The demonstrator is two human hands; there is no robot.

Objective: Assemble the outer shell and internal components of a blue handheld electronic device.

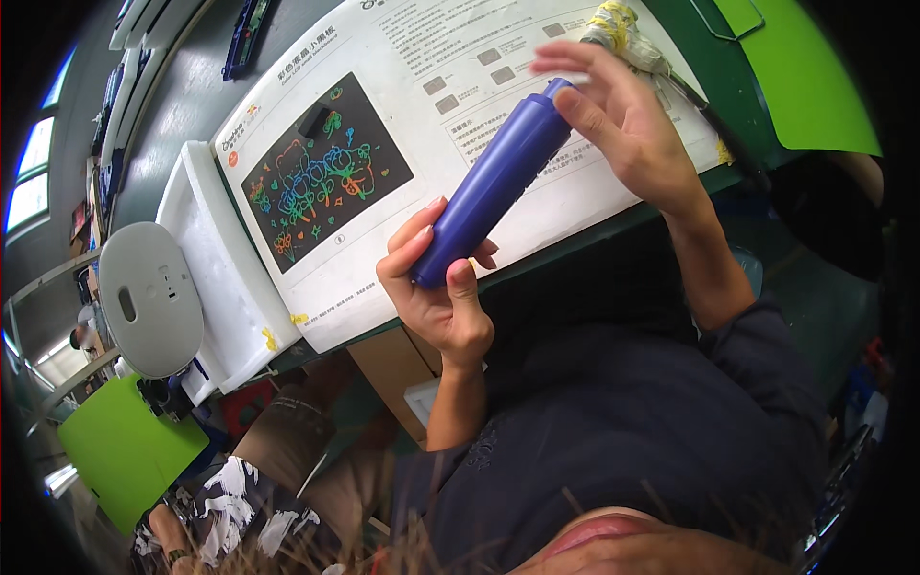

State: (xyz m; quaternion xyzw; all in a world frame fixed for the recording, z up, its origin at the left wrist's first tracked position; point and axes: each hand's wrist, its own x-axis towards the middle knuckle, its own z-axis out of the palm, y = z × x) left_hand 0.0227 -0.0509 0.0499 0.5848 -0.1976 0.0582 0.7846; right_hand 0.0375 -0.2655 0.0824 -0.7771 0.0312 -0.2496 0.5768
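A dark blue plastic bottle (498,182), long and round with a narrower tip, is held tilted above the worktable, its tip pointing up and to the right. My left hand (441,297) is closed around its lower end, with the thumb on the near side. At the tip is my right hand (637,134), its fingers stretched out and apart, slightly blurred by motion. The right thumb lies at the bottle's narrow tip; whether it presses there I cannot tell. Beneath the bottle is a large printed white sheet (374,259) with a picture of a black drawing board.
On the left a white foam tray (220,287) borders the sheet, beside a grey oval panel (151,299) with a slot. A rod wrapped in white and yellow (637,43) lies at the upper right. Green chairs (129,441) and another person's arm (171,532) are at the lower left.
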